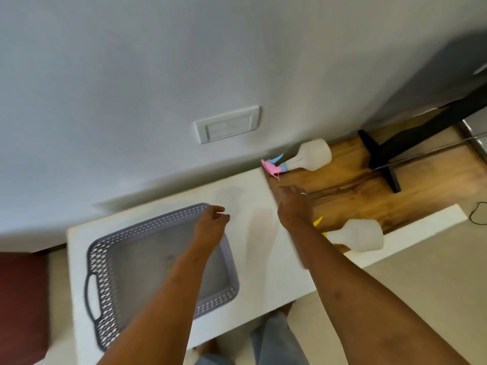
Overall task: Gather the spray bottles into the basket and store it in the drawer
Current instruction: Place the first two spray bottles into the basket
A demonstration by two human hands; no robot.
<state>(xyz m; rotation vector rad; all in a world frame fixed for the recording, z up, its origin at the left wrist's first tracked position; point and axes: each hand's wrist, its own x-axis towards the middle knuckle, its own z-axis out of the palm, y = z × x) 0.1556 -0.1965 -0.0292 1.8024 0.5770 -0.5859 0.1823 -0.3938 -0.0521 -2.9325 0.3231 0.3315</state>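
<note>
Head view: looks down on a white top [250, 196] set against a pale wall, with a wooden surface [350, 185] adjoining it on the right; the whole frame is slightly blurred.
Basket [102, 262]: grey, lattice-walled, with a handle slot in its near-left end; it sits on the left part of the white top. A faint coloured mark on its floor is too blurred to read.
Pink-headed spray bottle [313, 155]: white body, pink and blue head; it lies on its side at the far edge of the wooden surface, near the wall, with its head pointing left towards the white top.
Yellow-headed spray bottle [358, 235]: white body, lying on its side at the near edge of the wooden surface, well apart from the basket; its head is partly hidden behind the right forearm.
Left hand [210, 219]: over the basket's far-right corner, fingers loosely curled and holding nothing; whether it touches the rim I cannot tell.
Right hand [293, 204]: fingers stretched forward and empty, above the seam between the white top and the wood, near the pink-headed spray bottle but apart from it.
Ring [303, 193]: on a finger of the right hand.
Wall plate [228, 125]: white, on the wall beyond the basket.
Black stand [395, 143]: on the far right of the wooden surface.
</note>
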